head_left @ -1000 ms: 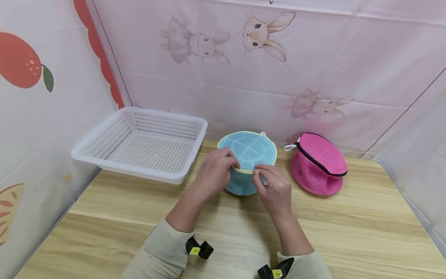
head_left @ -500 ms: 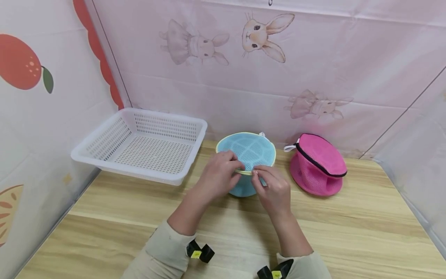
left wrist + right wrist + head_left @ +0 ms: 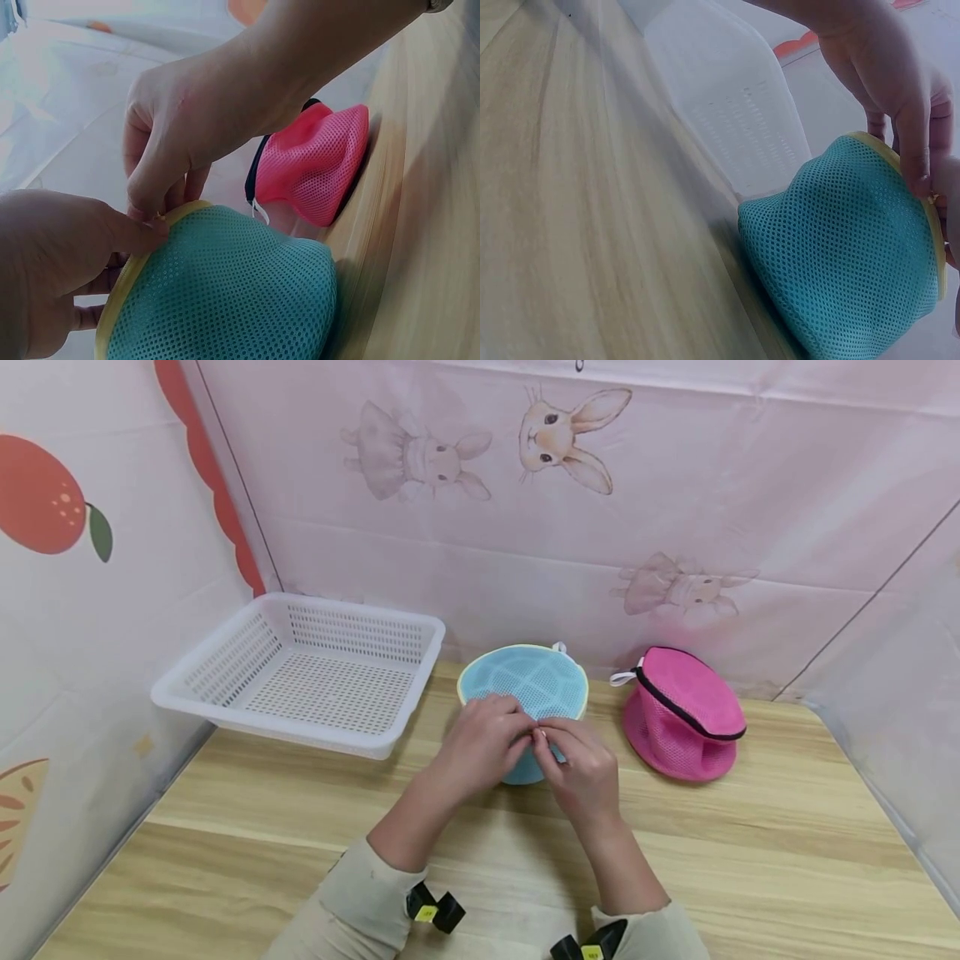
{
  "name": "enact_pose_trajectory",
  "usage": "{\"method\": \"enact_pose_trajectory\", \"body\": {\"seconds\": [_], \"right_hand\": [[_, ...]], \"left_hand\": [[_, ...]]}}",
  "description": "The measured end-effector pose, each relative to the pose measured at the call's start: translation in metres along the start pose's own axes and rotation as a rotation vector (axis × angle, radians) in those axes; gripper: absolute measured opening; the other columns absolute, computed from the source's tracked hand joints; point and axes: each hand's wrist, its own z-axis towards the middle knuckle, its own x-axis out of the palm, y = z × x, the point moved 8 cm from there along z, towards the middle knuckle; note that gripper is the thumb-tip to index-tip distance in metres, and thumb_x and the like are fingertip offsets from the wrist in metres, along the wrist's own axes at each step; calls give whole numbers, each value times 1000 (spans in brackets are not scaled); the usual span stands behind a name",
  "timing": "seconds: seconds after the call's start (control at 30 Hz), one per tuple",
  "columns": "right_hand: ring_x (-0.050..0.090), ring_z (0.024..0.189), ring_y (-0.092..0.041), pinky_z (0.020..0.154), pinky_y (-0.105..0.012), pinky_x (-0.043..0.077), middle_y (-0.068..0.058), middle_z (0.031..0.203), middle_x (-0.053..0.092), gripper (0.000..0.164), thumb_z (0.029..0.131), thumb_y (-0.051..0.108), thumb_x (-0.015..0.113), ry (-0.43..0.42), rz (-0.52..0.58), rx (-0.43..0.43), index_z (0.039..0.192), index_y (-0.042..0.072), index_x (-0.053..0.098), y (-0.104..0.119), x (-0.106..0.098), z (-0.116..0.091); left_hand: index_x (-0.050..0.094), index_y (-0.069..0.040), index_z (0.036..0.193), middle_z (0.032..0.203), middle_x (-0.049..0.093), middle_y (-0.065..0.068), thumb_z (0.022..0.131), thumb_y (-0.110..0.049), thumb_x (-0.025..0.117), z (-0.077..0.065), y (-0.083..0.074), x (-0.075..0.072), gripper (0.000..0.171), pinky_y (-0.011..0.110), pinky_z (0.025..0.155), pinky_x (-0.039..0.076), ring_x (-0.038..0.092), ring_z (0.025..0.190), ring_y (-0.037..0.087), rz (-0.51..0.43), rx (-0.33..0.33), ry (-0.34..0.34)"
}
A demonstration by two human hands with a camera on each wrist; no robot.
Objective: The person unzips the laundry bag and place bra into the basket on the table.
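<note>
A light-blue mesh laundry bag [image 3: 521,681] with yellow edging stands on the table, its round top towards me. My left hand [image 3: 483,739] pinches the bag's front yellow rim, and my right hand [image 3: 585,768] pinches the same rim right beside it, with fingertips meeting. In the left wrist view a tiny yellow piece, like a zipper pull [image 3: 160,217], shows between the fingertips; I cannot tell which hand grips it. The mesh side [image 3: 840,247] bulges below the rim in the right wrist view. From above, the hands hide the front of the rim.
A pink mesh bag [image 3: 686,710] with black edging and a white loop stands to the right. At the back left is a white perforated basket [image 3: 397,718]. Printed cloth walls [image 3: 465,552] close off the back and sides of the wooden table [image 3: 795,827].
My left hand has slid right along the rim until its fingertips meet those of my right hand. The blue bag and my right hand have shifted slightly left.
</note>
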Motion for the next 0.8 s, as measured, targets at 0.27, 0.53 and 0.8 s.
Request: {"method": "enact_pose_trajectory", "body": {"seconds": [0.27,0.53,0.8], "right_hand": [[70,82,-21,75,-34,57,-7,87,74,8,83,7,70,4,2,1,81,1,76,1,0,0],[71,82,-21,75,-35,58,-8,87,74,11,84,8,68,9,-8,16,81,0,76,-1,-2,1],[71,84,-21,77,-35,58,-8,88,74,11,84,8,69,18,-3,29,82,-1,76,-5,-4,3]], "left_hand": [[77,-16,88,80,62,-4,84,-17,77,-1,-1,2,4,30,61,42,59,76,15,-3,1,28],[79,-17,91,80,61,-5,86,-18,76,0,1,1,5,31,64,45,59,76,14,-20,-13,45],[79,-15,88,81,64,-3,82,-14,80,1,5,-4,6,32,70,50,62,79,14,-50,3,27]]}}
